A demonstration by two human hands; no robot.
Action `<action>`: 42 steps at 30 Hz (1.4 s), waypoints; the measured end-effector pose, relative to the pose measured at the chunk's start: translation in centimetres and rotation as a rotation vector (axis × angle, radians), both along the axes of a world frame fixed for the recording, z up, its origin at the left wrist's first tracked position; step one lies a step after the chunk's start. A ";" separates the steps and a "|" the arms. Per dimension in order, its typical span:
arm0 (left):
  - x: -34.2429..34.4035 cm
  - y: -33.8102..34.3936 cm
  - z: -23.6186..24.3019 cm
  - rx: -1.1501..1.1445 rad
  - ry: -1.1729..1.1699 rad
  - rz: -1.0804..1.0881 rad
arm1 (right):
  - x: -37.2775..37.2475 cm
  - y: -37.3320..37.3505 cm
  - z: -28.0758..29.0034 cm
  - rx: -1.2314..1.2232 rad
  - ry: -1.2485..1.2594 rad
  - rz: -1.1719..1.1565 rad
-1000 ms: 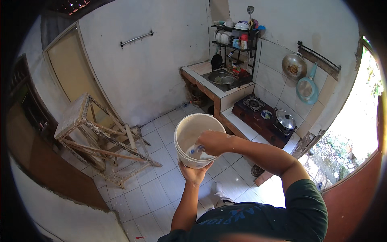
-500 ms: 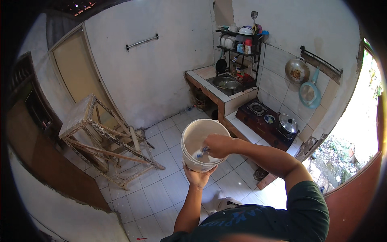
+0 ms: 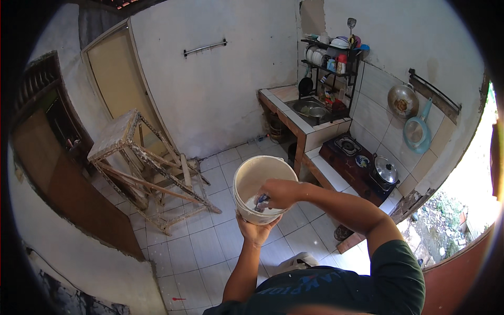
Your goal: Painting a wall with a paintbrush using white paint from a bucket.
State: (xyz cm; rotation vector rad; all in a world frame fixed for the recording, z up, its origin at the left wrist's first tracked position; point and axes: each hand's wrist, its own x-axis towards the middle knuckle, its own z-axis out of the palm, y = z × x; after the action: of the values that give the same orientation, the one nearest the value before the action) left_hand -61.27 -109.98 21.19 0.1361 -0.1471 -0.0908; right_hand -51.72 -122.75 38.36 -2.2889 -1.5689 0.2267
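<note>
A white plastic bucket [image 3: 265,167] is held up in front of me, tilted so its inside shows. My left hand [image 3: 255,231] supports it from below, palm up, the fingers partly hidden by its base. Inside the bucket my right hand [image 3: 282,193] is closed around a blue-handled paintbrush [image 3: 262,199]; its lower end is hard to make out. White paint [image 3: 251,202] shows low in the bucket and on its inner wall.
A paint-spattered wooden stand [image 3: 152,168] is on the tiled floor to the left. Ahead right are a sink [image 3: 310,108], a dish rack [image 3: 331,71] and a gas stove [image 3: 357,160] with a lidded pot [image 3: 386,170]. A bright doorway [image 3: 451,210] opens at right.
My view has shifted, so the room appears further right. The right hand with the paintbrush has moved slightly left within the bucket. The left hand keeps its hold underneath.
</note>
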 end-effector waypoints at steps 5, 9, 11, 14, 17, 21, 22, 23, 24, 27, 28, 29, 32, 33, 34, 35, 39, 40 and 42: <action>-0.6 0.7 0.3 0.014 -0.059 0.033 | 0.0 0.0 3.3 0.065 0.070 -0.050; -1.2 1.4 1.5 0.011 -0.028 0.091 | -1.1 1.8 2.8 -0.116 -0.157 -0.193; -1.6 1.6 2.0 0.002 -0.024 0.098 | -1.3 2.2 2.3 -0.112 -0.160 -0.154; -2.1 2.3 1.0 0.010 -0.018 0.141 | -1.7 2.6 2.7 -0.053 -0.036 -0.017; -2.7 2.6 1.0 -0.006 -0.027 0.154 | -1.9 2.9 4.6 0.075 0.227 -0.098; -3.2 2.9 1.1 0.013 -0.044 0.163 | -1.4 4.8 1.8 0.144 -0.053 -0.076; -3.4 3.0 1.0 0.014 -0.038 0.170 | -1.8 5.2 1.4 0.046 -0.104 -0.007; -3.6 3.1 0.9 0.015 -0.028 0.165 | -2.4 5.3 1.0 0.047 -0.098 -0.001; -3.8 3.2 0.7 0.017 -0.018 0.158 | -3.0 5.3 0.7 -0.007 -0.095 0.074; -4.5 3.7 -0.5 0.002 -0.047 0.150 | -3.0 5.2 0.4 -0.040 -0.035 0.201; -4.9 3.7 -0.5 0.000 -0.039 0.150 | -2.9 5.1 1.3 -0.035 0.025 0.182; -5.1 3.7 -0.3 0.008 -0.033 0.174 | -2.7 5.1 2.0 -0.032 0.084 0.170; -5.8 3.8 0.1 0.012 -0.007 0.220 | -3.0 4.8 3.7 0.035 0.029 -0.013; -5.9 3.8 0.2 0.010 0.008 0.237 | -3.2 4.9 3.6 0.033 0.034 -0.006; -6.0 3.7 0.9 0.010 0.013 0.241 | -3.3 5.0 3.4 -0.027 -0.084 -0.072; -6.1 3.6 1.9 0.088 0.061 0.266 | -3.5 5.1 3.1 -0.086 -0.202 -0.137; -6.1 4.0 1.9 0.160 0.110 0.329 | -4.4 5.1 1.6 -0.179 -0.023 -0.005; -6.2 4.0 2.1 0.155 0.118 0.332 | -4.5 4.8 1.6 -0.088 0.017 0.038; -6.3 3.9 2.4 0.139 0.096 0.316 | -4.6 4.3 1.9 -0.004 0.065 0.084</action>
State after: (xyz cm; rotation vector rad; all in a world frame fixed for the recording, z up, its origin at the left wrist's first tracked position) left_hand -67.56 -106.07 23.63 0.2915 -0.0222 0.2082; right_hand -56.28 -118.49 40.30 -2.1989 -1.6343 0.3227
